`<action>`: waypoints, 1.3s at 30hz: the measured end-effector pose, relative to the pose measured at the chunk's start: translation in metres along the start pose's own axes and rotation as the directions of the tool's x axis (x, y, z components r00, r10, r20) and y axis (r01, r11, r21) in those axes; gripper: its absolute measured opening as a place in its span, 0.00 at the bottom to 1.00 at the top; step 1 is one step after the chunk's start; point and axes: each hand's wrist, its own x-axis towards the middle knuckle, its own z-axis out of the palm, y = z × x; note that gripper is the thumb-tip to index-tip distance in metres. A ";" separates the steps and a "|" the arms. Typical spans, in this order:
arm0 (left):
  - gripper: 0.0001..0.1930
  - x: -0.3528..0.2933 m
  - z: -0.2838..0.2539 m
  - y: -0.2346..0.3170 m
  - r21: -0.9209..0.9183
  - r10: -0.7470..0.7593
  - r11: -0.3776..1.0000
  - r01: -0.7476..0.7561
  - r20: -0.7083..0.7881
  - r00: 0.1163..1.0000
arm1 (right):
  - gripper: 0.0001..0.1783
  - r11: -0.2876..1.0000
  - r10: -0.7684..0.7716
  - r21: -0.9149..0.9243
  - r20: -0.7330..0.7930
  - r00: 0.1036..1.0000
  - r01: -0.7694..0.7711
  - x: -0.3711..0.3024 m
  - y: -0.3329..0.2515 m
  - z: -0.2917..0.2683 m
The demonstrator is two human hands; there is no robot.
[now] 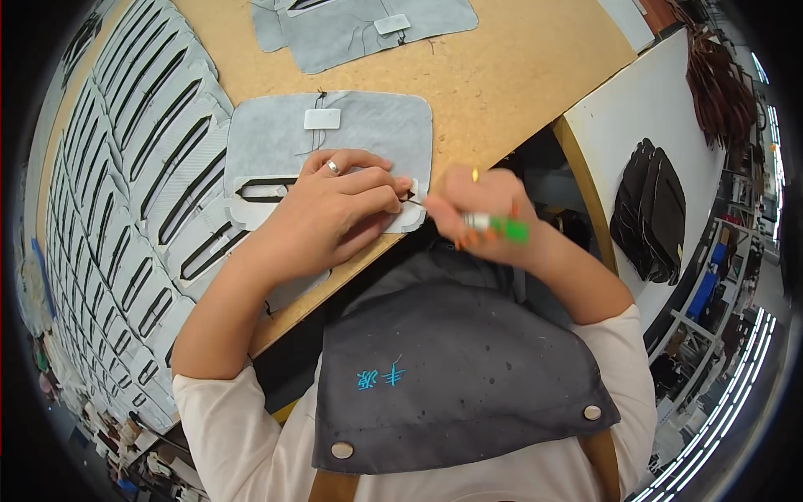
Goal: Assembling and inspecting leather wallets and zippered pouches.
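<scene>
A grey panel [276, 125] with rounded corners lies near the table's edge, with a white-framed, black-edged slot along its near side. My left hand [347, 201], a ring on one finger, is closed over the slot's right end, its curled fingers gripping the panel there. My right hand [481, 205] is blurred by motion, its fingers wrapped round a thin-tipped hand tool [508, 229] with a green-ended, white and orange handle. The tool's fine point meets the slot's right end beside my left fingertips. A small white tag [322, 119] and dark threads lie on the panel.
Many similar slotted grey panels [159, 159] overlap in rows at left. Another tagged panel [376, 42] lies farther back on the wooden table [502, 75]. Dark flat pieces [648, 213] and brown strips [719, 88] rest on a white surface at right. A grey apron [452, 368] covers my lap.
</scene>
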 end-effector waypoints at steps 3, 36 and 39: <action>0.09 0.004 0.000 0.003 0.007 -0.002 1.000 0.002 -0.011 1.000 | 0.12 0.897 -0.356 -0.287 -0.021 0.934 0.335 -0.030 0.005 0.012; 0.25 -0.004 0.014 0.002 0.165 0.142 0.979 -0.117 -0.145 0.979 | 0.05 0.988 0.129 0.113 -0.214 0.968 -0.107 -0.030 -0.003 0.010; 0.26 -0.003 0.013 0.003 0.164 0.140 0.980 -0.116 -0.140 0.980 | 0.05 0.996 0.075 0.054 -0.173 0.982 -0.066 -0.029 0.000 0.013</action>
